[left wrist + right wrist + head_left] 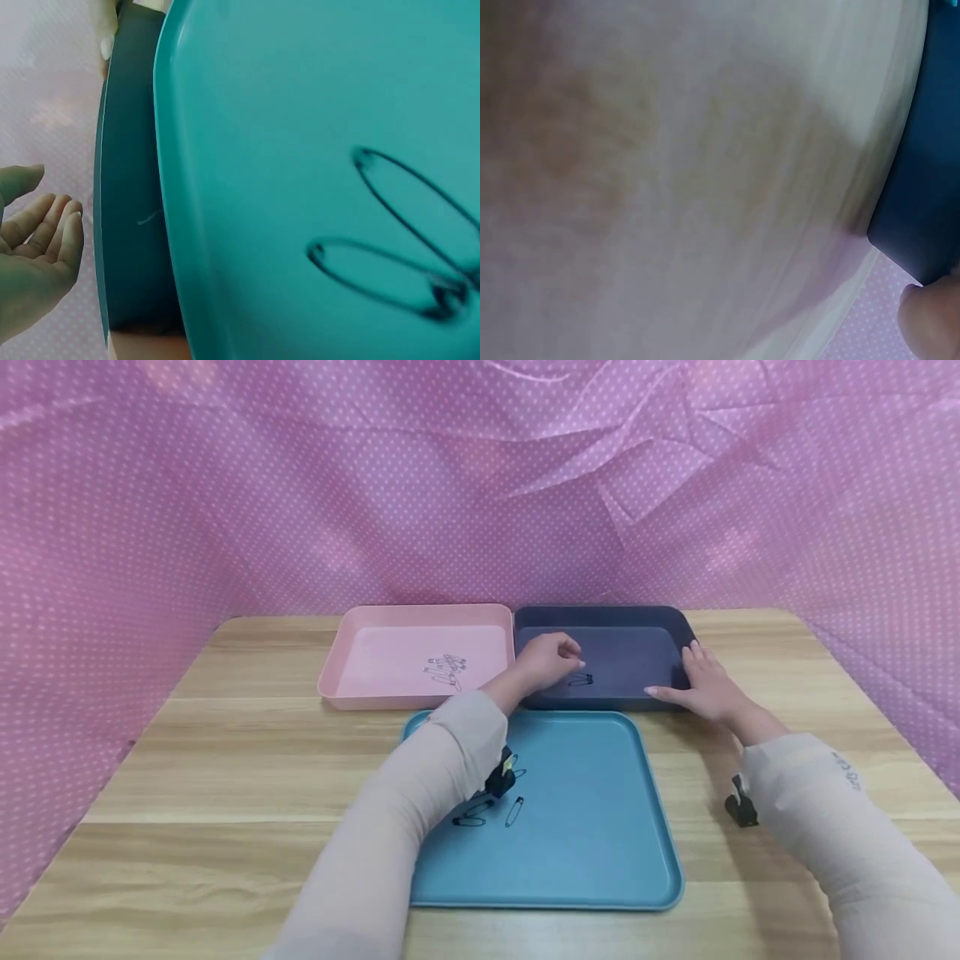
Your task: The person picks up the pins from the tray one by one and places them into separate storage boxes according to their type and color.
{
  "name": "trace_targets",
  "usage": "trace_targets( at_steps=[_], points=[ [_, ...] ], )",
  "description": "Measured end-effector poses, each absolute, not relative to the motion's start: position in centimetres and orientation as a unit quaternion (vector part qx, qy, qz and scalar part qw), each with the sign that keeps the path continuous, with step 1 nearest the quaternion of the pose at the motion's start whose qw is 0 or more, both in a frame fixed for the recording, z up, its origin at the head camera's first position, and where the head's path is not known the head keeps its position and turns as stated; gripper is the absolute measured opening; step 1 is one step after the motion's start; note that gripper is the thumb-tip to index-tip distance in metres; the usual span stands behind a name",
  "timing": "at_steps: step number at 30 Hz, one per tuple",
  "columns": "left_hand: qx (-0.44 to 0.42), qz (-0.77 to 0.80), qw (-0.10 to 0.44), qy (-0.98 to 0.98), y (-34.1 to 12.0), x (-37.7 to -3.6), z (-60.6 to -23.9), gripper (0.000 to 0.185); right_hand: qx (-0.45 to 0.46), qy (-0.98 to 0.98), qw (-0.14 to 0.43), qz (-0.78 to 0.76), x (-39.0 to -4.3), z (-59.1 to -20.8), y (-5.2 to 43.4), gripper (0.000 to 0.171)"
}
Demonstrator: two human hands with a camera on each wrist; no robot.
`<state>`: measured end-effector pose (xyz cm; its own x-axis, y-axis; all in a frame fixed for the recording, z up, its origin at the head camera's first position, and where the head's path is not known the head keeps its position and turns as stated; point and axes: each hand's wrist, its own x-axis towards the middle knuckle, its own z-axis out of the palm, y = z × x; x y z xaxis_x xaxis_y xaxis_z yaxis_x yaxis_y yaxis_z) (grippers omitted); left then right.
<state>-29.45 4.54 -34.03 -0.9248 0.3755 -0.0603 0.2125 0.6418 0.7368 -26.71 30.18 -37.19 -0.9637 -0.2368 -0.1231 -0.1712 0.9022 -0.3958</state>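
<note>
My left hand (pixel 564 655) hovers over the dark navy tray (pixel 630 620), fingers loosely curled and empty. The left wrist view shows the same left hand (pixel 46 223) relaxed with nothing in it. A black safety pin (pixel 579 680) lies in the navy tray just below that hand. My right hand (pixel 686 675) rests with straight fingers against the navy tray's right front corner; one fingertip (pixel 932 319) shows beside the tray corner (pixel 922 210). Two safety pins (pixel 495 812) lie on the teal tray (pixel 600 827), seen close as safety pins (pixel 409 251).
A pink tray (pixel 352 652) holding several silver safety pins (pixel 447 669) sits left of the navy tray. All trays stand on a wooden table (pixel 225 760). Pink dotted cloth (pixel 225 502) surrounds the table on the back and sides.
</note>
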Motion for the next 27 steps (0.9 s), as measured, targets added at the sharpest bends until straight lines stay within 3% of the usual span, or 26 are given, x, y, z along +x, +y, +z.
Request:
trace_targets(
  at_steps=[27],
  points=[
    [0.208, 0.419, 0.142, 0.872, -3.3, -23.8, -32.9, 0.028, -0.108, 0.973, 0.083, -0.187, -26.7, -37.4, 30.3, 0.1]
  ],
)
